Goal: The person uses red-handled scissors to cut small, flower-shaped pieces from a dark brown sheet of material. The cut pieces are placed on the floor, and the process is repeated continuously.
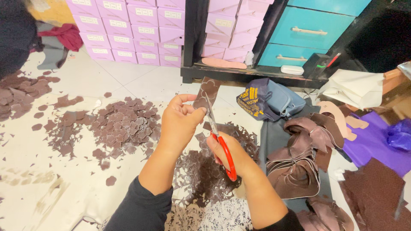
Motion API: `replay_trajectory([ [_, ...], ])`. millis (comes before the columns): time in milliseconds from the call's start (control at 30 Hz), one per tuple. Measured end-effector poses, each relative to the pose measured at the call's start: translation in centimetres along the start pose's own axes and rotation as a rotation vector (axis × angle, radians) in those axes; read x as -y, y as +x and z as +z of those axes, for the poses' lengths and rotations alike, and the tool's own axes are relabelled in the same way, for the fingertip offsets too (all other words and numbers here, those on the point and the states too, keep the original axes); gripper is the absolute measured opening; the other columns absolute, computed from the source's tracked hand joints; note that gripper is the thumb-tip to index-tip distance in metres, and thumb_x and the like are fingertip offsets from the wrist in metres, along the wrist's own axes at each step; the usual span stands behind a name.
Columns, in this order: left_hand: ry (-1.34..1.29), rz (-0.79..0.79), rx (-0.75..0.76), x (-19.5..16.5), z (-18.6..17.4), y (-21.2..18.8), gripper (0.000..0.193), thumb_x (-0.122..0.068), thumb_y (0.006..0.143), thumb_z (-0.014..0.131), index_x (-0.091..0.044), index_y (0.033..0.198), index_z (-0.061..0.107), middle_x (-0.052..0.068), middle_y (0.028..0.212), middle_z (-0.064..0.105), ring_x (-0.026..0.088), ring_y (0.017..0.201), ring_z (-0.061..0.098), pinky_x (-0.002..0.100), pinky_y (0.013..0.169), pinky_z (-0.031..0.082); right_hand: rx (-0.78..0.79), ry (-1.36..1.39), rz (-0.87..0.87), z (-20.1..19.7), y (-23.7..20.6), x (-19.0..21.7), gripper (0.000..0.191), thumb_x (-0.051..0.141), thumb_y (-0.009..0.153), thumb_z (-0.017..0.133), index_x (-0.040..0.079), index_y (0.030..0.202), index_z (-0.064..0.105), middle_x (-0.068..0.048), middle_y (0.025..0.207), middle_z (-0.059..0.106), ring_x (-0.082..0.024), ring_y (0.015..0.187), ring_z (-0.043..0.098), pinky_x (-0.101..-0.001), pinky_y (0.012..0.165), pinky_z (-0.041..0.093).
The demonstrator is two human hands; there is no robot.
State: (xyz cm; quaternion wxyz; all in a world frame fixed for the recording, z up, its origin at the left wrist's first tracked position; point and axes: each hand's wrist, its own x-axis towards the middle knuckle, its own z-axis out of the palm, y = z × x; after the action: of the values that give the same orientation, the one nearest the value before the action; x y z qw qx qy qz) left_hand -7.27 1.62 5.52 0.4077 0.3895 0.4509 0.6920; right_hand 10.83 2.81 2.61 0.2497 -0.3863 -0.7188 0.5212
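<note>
My left hand (179, 120) pinches a brown strip of leather-like material (206, 91) and holds it upright over the floor. My right hand (231, 153) grips red-handled scissors (220, 141), and their metal blades point up along the strip's edge. Below my hands lies a pile of brown offcuts (203, 169). A heap of small cut brown pieces (126, 124) is spread on the white floor to the left.
Stacked curved brown pieces (297, 164) lie right of my hands on dark sheet. A blue bag (269, 99) sits beyond them, with purple fabric (376, 143) at right. Pink boxes (128, 30) and a teal drawer cabinet (308, 34) stand at the back.
</note>
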Motion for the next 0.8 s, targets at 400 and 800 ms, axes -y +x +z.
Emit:
replay_trajectory([
  [400,-0.052,-0.01,-0.009,0.19,-0.04,0.27,0.043,-0.006,0.082,0.075,0.001,0.12,0.056,0.003,0.073,0.068,0.005,0.062,0.058,0.021,0.052,0.04,-0.046,0.07,0.023,0.49,0.24,-0.09,0.046,0.052,0.099,0.052,0.01,0.08,0.053,0.001,0.06,0.05,-0.009,0.048,0.048,-0.026,0.045,0.04],
  [800,-0.038,-0.047,-0.004,0.37,-0.22,0.18,0.037,-0.008,0.084,0.075,-0.001,0.117,0.059,0.001,0.073,0.066,0.008,0.067,0.06,0.023,0.056,0.042,-0.054,0.093,0.051,0.64,0.15,0.15,0.047,0.052,0.1,0.052,0.01,0.078,0.052,0.001,0.059,0.047,-0.009,0.047,0.045,-0.0258,0.044,0.037],
])
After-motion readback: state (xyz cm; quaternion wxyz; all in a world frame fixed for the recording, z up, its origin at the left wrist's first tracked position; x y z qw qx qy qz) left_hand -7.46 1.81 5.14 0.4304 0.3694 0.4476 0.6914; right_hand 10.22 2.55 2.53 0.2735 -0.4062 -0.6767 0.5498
